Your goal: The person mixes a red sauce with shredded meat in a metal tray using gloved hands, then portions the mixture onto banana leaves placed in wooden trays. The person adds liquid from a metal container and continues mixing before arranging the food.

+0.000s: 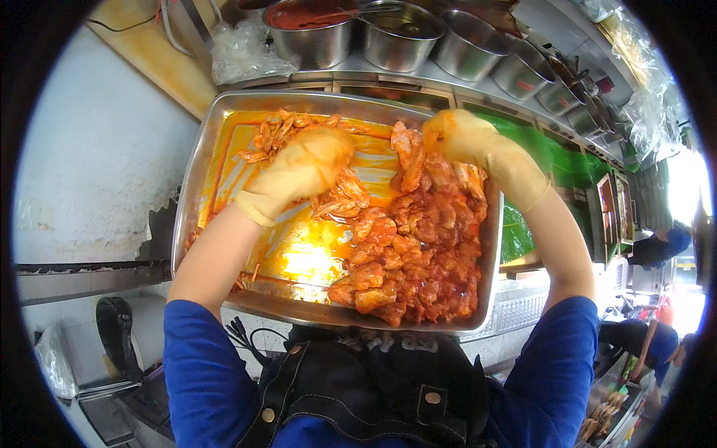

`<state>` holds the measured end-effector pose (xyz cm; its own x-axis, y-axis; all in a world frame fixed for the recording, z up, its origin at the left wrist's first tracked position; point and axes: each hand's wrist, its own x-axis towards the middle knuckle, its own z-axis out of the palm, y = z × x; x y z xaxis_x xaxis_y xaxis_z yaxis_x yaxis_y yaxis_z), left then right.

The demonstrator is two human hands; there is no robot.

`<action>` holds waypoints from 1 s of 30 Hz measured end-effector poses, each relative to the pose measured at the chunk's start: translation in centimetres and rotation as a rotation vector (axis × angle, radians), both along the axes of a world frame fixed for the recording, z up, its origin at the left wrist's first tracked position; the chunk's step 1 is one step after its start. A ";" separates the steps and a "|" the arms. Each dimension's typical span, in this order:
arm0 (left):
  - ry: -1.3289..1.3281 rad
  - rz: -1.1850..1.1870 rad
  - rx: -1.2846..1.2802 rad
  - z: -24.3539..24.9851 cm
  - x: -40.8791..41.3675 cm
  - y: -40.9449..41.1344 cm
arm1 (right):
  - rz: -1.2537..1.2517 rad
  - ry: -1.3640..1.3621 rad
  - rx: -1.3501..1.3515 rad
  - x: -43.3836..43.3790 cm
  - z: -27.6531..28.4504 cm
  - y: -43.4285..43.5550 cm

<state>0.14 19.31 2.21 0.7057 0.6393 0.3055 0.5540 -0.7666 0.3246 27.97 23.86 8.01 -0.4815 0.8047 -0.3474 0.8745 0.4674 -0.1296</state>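
A large rectangular steel tray (336,319) lies before me, its floor smeared with orange-red marinade. Raw marinated chicken pieces (414,252) fill its right side, and marinated chicken wings (280,131) lie along the far left part. My left hand (305,165), in a pale yellow glove, is over the left middle of the tray, right by a small cluster of wings (344,196); its fingers are blurred and partly hidden. In a matching glove, my right hand (459,134) is curled at the far right corner, above the pieces. What its fingertips touch is hidden.
Steel pots (403,42), one with red sauce (308,17), line the shelf beyond the tray. A clear plastic bag (241,53) sits beside them. Green leaves (521,224) lie to the right. A wall (101,151) stands left. Other people (661,246) are at the far right.
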 end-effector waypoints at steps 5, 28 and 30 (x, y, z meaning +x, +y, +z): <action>0.011 0.307 -0.050 2.1 -3.0 1.7 | 0.090 0.125 -0.120 -4.3 -1.5 -0.9; 0.235 0.513 -0.345 0.9 -1.3 -2.9 | 0.275 0.037 0.031 -11.9 -6.7 -2.7; 0.051 0.536 -0.291 0.4 -0.4 -3.9 | 0.239 0.118 0.045 -11.7 -6.2 -2.0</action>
<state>-0.22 15.38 2.61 0.2721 0.9615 0.0389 0.8585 -0.2608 0.4416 16.29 21.82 1.77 -0.6949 0.6766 -0.2435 0.7186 0.6665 -0.1986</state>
